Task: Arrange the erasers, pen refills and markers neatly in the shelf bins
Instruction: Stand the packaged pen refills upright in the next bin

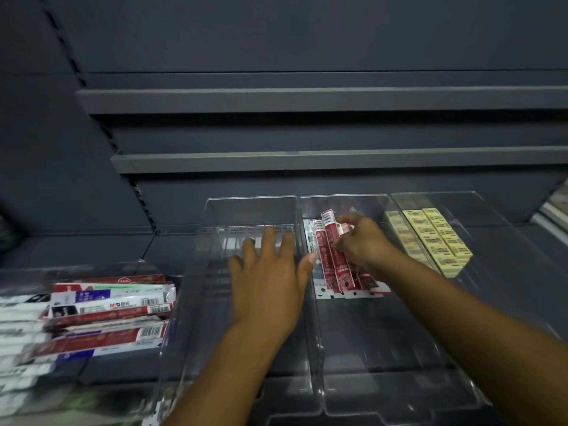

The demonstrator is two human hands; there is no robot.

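Fingers (270, 239) of left hand (267, 278) spread flat over clear plastic bin (215, 207) | right hand (365, 241) pinching glossy red refill packs (329, 232)

A dark grey back panel (307, 32) fills the top of the view; two bare grey shelves jut from it, the upper shelf (307, 99) above the lower shelf (307, 161), each showing a paler front edge; a slotted upright (114, 142) runs aslant down the left side to the back left corner of the bottom shelf (92, 247). Left of the upright stands a plain dark side panel (37, 149); a blurred dark shape (7, 232) sits at the bottom shelf's left edge; a pale blurred object (556, 207) lies past its right edge, too unclear to name.
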